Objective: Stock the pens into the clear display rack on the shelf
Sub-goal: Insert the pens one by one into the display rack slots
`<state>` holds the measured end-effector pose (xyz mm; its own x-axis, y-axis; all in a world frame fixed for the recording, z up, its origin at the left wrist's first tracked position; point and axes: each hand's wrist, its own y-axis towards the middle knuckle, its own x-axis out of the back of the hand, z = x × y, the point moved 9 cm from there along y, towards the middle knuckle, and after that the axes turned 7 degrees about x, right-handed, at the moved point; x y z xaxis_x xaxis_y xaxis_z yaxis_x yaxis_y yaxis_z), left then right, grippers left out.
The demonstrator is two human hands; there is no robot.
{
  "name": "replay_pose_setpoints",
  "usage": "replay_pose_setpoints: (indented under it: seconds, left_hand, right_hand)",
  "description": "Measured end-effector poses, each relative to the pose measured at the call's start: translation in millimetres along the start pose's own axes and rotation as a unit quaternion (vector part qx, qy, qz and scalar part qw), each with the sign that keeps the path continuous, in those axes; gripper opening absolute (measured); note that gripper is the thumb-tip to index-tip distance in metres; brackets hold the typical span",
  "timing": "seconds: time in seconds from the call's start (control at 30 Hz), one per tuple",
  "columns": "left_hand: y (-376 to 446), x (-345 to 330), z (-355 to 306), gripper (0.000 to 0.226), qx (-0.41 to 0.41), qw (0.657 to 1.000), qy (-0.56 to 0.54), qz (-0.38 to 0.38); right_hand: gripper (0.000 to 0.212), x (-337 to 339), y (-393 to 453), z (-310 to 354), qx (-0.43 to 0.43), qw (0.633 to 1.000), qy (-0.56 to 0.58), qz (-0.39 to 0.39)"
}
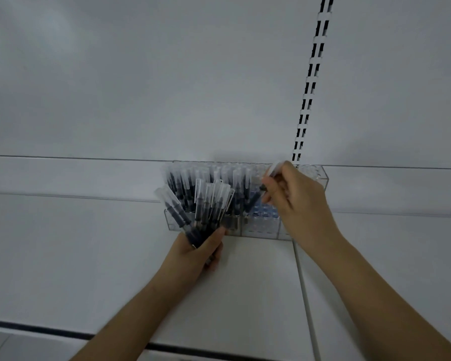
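A clear display rack (261,227) stands on the white shelf against the back wall. Several dark pens with clear caps (188,183) fill its left part; the holes in its middle and right part show no pens. My left hand (195,254) grips a fanned bundle of several pens (206,204) just in front of the rack's left end. My right hand (294,201) pinches a single pen (255,198), tilted, its lower tip down among the rack's middle holes.
The white shelf (245,282) has a seam (303,295) running front to back below the rack's right end. A slotted upright rail (310,82) climbs the white back wall above the rack. A dark strip (63,334) edges the shelf front.
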<state>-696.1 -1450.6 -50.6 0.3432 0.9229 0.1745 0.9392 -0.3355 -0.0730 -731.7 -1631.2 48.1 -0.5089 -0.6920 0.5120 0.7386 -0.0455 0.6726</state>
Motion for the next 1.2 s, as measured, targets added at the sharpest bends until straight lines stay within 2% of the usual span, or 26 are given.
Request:
replay_pose_setpoints:
  seconds: [0.07, 0.17, 0.3, 0.4, 0.53, 0.73, 0.83, 0.9, 0.97, 1.07, 1.2]
  left_hand:
    - [0, 0, 0, 0.042, -0.004, 1.000, -0.002, 0.001]
    - [1, 0, -2, 0.045, -0.014, 1.000, 0.005, 0.002]
    - [1, 0, -2, 0.049, -0.016, 1.000, 0.017, 0.005]
    - [0, -1, -2, 0.054, -0.015, 1.000, 0.017, 0.009]
    - [2, -2, 1, 0.046, -0.007, 1.000, 0.021, 0.007]
    - [3, -5, 2, 0.035, -0.002, 1.000, 0.010, 0.004]
    - [2, -4, 3, 0.032, -0.001, 1.000, 0.003, -0.001]
    - [2, -3, 3, 0.034, -0.002, 1.000, 0.008, -0.006]
    - [2, -3, 2, 0.034, -0.012, 1.000, 0.008, -0.001]
    - [1, -8, -3, 0.036, -0.034, 0.999, 0.009, 0.032]
    - [-2, -13, -6, 0.042, -0.050, 0.996, 0.020, 0.067]
  right_hand:
    - [0.036, -10, 0, 4, 0.030, 0.998, -0.052, 0.035]
    - [0.025, -28, 2, 5, 0.062, 0.989, -0.112, 0.076]
    - [0.026, -39, 8, 8, 0.073, 0.977, -0.190, 0.066]
    - [0.023, -39, 9, 6, 0.061, 0.973, -0.213, 0.064]
    - [0.024, -40, 8, 5, 0.064, 0.968, -0.238, 0.051]
    - [0.038, -50, 0, -7, 0.043, 0.955, -0.279, 0.090]
    - [0.045, -40, -2, -10, -0.005, 0.957, -0.271, 0.102]
    - [0.049, -29, -7, -3, -0.008, 0.973, -0.217, 0.078]
    - [0.046, -27, -14, 6, -0.014, 0.994, -0.082, 0.072]
    - [0.027, -50, -22, 7, -0.051, 0.990, 0.051, 0.120]
    - [0.009, -54, -22, -4, -0.106, 0.978, 0.158, 0.090]
